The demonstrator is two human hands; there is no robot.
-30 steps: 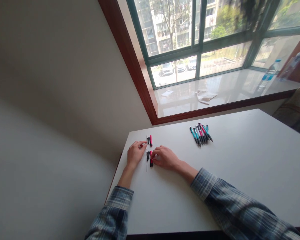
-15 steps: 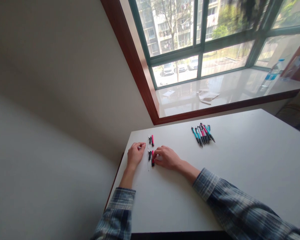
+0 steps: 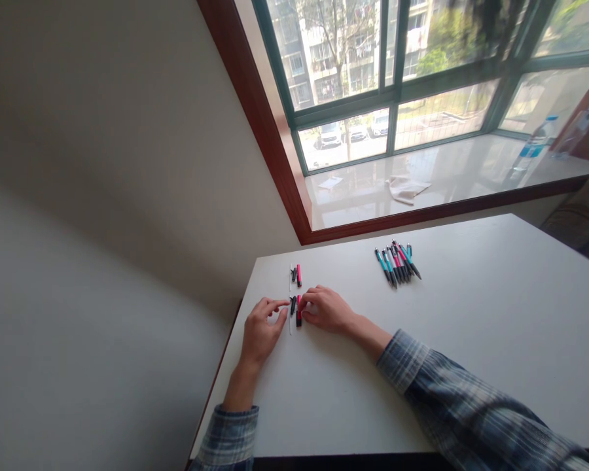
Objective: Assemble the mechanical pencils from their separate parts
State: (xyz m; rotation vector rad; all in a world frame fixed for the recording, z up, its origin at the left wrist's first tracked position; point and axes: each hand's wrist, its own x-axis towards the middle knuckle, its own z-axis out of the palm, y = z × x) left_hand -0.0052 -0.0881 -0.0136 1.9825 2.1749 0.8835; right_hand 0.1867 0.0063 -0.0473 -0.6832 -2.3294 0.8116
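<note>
My left hand (image 3: 262, 331) is at the left of the lower group of pen parts, thumb and index finger apart with nothing between them. Its fingertips are close to a thin white refill (image 3: 290, 325) and a small black clip piece (image 3: 293, 305). My right hand (image 3: 328, 309) rests on the table from the other side, fingers curled in to the pink-and-black pen barrel (image 3: 299, 316) and touching its right edge. Above this group lie similar parts: another pink barrel (image 3: 299, 275), a black clip piece (image 3: 294, 275) and a thin white refill (image 3: 290, 278).
Several teal, pink and black pens (image 3: 397, 263) lie in a pile toward the back of the white table (image 3: 451, 366). Behind it, a window sill holds a cloth (image 3: 408, 190), a paper (image 3: 330, 183) and a plastic bottle (image 3: 533, 147). A wall stands at the left.
My left hand has moved down and toward me, from beside the upper parts to the lower ones, and its thumb and index finger have spread. The right hand stays at the lower pink barrel.
</note>
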